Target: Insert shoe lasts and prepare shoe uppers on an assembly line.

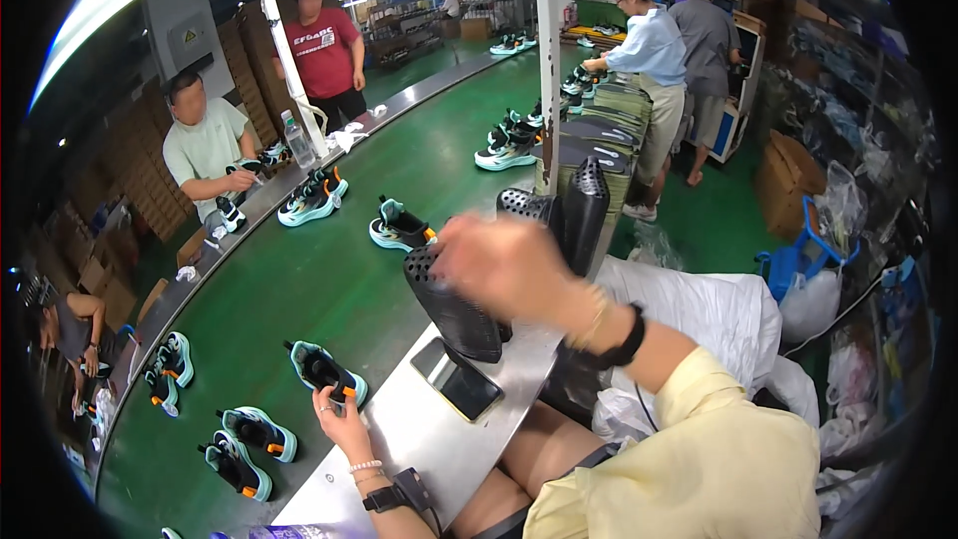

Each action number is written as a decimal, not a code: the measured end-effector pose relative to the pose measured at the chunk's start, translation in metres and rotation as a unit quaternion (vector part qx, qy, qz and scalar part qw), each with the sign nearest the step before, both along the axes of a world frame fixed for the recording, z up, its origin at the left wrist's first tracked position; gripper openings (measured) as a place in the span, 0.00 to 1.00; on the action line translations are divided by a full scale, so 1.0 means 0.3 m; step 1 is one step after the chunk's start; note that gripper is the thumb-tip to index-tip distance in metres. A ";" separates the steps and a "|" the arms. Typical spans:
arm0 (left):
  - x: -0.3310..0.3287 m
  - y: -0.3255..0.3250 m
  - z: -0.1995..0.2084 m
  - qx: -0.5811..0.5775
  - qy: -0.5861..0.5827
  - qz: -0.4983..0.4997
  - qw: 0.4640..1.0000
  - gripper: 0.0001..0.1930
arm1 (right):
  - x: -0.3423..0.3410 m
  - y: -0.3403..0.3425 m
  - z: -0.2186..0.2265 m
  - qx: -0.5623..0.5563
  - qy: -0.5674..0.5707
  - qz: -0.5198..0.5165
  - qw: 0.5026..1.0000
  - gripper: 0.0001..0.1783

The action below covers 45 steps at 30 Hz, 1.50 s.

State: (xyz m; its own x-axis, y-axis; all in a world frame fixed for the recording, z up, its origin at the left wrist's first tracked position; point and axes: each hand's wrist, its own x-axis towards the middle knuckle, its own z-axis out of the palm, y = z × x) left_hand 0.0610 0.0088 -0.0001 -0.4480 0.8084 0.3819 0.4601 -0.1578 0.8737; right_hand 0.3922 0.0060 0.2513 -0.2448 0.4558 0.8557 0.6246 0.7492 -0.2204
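My left hand (341,426) grips the back of a black and mint sneaker (324,369) by its orange heel tab, at the edge of the green conveyor belt (329,284). My right hand (504,265) is raised and smeared by motion, so its fingers cannot be made out. It passes over a black foot-shaped form (444,314) with a perforated tip. Two more such forms, one upright (587,210) and one partly covered (526,205), stand just beyond. Below the nearest form, a phone (457,379) lies on the metal worktop (384,464).
More sneakers ride the belt, including a pair (239,449) at lower left and one shoe (397,227) ahead. A white post (546,60) rises beside the forms. Co-workers stand across the belt and at far right. White sacks (699,314) lie to my right.
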 end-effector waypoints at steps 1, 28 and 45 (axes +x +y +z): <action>-0.015 -0.020 0.003 -0.002 0.003 0.009 1.000 0.16 | 0.099 0.037 0.011 -0.083 0.112 -0.131 0.981 0.12; 0.422 0.575 0.226 0.067 0.367 -0.072 0.925 0.27 | 1.037 0.255 -0.202 -0.209 0.389 -0.130 0.888 0.14; 0.461 0.823 0.179 -0.070 0.391 -0.149 0.905 0.15 | 0.735 -0.169 -0.547 -0.636 0.401 0.046 0.657 0.16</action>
State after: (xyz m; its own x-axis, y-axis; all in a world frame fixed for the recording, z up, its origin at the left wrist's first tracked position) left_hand 0.1993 0.2556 0.0536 0.1619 0.9136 0.3731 0.9020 -0.2903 0.3197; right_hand 0.6126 -0.0448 0.0872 -0.0234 0.9424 -0.3338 -0.1099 -0.3343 -0.9360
